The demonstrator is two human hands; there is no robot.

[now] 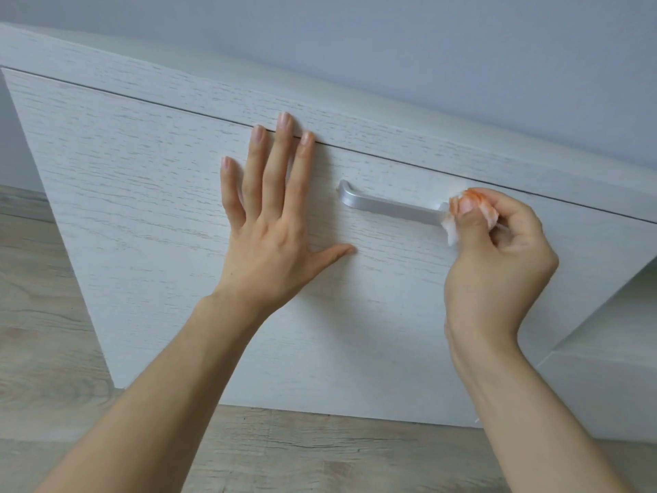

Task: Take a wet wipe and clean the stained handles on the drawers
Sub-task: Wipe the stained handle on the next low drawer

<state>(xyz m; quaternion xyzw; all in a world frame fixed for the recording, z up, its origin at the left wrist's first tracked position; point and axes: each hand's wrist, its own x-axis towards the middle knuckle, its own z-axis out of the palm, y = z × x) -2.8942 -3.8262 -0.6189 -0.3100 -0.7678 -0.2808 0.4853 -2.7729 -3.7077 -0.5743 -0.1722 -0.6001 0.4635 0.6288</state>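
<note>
Head view, and the right hand (497, 265) is hard at work at centre right of the frame: fingers curled tight, thumb pinching a bunched wet wipe (462, 215) against the right end of the handle (391, 205). That wipe is white at its lower edge and smeared orange where the thumb presses, so it looks to have lifted stain off the metal.

Moving left along the bar, the silver handle runs clean and matte from its left bracket up to the wipe; no orange shows on the exposed stretch. The right end sits under the wipe, so whether it is clean cannot be told.

Further left, the left hand (273, 222) lies flat and spread on the drawer front (160, 193), fingers straight, fingertips reaching the seam under the cabinet top (355, 112), thumb pointing toward the handle. It holds nothing, just braces the drawer.

Judging progress: wipe taken, this handle seemingly most of the way done, the right end the part in hand. The task speaks of several handles, yet only this one shows. Wooden floor (42, 314) sits at lower left, pale wall (426, 48) above.
</note>
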